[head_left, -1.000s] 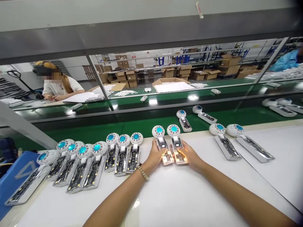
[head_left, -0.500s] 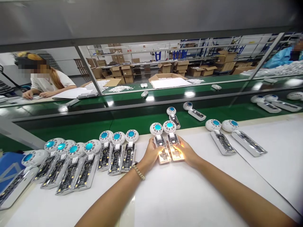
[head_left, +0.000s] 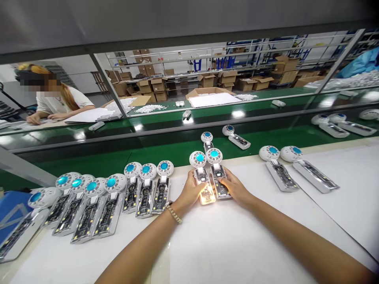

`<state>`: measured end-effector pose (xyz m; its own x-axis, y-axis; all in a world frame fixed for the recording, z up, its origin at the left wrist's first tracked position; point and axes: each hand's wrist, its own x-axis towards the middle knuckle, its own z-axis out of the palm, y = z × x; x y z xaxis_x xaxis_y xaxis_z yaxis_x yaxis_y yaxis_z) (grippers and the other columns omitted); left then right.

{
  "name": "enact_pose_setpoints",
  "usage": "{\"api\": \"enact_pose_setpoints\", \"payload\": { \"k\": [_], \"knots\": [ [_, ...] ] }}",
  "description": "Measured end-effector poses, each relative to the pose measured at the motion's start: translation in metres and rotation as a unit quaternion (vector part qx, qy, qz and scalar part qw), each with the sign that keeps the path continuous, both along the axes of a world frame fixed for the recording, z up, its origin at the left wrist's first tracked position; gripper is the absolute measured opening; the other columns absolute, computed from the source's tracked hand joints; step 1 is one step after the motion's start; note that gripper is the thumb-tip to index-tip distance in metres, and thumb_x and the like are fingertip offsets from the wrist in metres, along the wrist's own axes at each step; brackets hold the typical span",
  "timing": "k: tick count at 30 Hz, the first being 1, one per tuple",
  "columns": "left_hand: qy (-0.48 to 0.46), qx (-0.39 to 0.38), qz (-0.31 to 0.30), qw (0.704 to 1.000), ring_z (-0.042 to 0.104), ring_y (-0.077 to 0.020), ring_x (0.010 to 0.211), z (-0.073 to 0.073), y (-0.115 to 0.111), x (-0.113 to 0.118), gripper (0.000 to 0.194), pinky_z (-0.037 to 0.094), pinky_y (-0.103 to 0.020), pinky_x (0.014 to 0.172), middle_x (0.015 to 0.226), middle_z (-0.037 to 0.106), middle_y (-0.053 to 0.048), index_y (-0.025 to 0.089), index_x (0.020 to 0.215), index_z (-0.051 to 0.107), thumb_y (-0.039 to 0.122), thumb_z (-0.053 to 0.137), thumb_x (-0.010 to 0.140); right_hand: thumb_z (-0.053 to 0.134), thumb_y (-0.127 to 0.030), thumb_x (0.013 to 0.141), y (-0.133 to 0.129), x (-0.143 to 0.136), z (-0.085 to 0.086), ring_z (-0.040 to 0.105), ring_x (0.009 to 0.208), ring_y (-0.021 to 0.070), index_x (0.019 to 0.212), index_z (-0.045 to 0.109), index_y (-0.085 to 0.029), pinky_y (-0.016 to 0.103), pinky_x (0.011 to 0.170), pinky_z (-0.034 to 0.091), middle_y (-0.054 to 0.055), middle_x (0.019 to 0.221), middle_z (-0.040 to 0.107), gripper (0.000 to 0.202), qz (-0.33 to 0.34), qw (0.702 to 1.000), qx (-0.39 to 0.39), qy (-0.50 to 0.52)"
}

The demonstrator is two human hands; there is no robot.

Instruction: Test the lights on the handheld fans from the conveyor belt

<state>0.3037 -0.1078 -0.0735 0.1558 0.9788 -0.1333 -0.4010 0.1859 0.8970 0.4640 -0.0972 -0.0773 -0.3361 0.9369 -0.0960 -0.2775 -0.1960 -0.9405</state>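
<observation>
In my left hand (head_left: 192, 190) is a small handheld fan (head_left: 199, 159) with a white round head, a turquoise centre and a clear handle showing a circuit board. Its lower part glows warm yellow, and my thumb lies on its front. My right hand (head_left: 235, 187) grips a second handheld fan (head_left: 214, 155) of the same kind, thumb on the board side; this one's handle is unlit. Both are held side by side, heads away from me, over the white work surface (head_left: 213, 244). The fingers behind the handles are hidden.
Several like fans (head_left: 145, 193) lie in a row at left, and a pair (head_left: 281, 173) at right. More sit on the green conveyor belt (head_left: 177, 150). A blue bin (head_left: 12, 209) stands far left. Across the line, a person (head_left: 62, 98) works beside cardboard boxes (head_left: 207, 80).
The yellow light in the right-hand fan has gone out, while the left one still glows. Fans on the near belt have shifted left; white parts on the far belt have shifted right.
</observation>
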Motion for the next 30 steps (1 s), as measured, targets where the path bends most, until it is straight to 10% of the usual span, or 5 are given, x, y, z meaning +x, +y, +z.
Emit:
{"api": "enact_pose_setpoints", "payload": {
  "k": [30],
  "knots": [
    [0.008,0.014,-0.018,1.000,0.061,-0.0203,0.087,0.0045,-0.0037,-0.0015,0.059,0.048,-0.040,0.082,0.097,0.060,-0.006,0.019,0.109,0.037,0.012,0.072,0.062,0.062,-0.024,0.071,0.0014,0.0032,0.0002,0.059,0.085,0.0193,0.116,0.044,-0.025,0.030,0.072,0.047,0.002,0.096,0.062,0.048,0.029,0.998,0.042,0.037]
  ]
}}
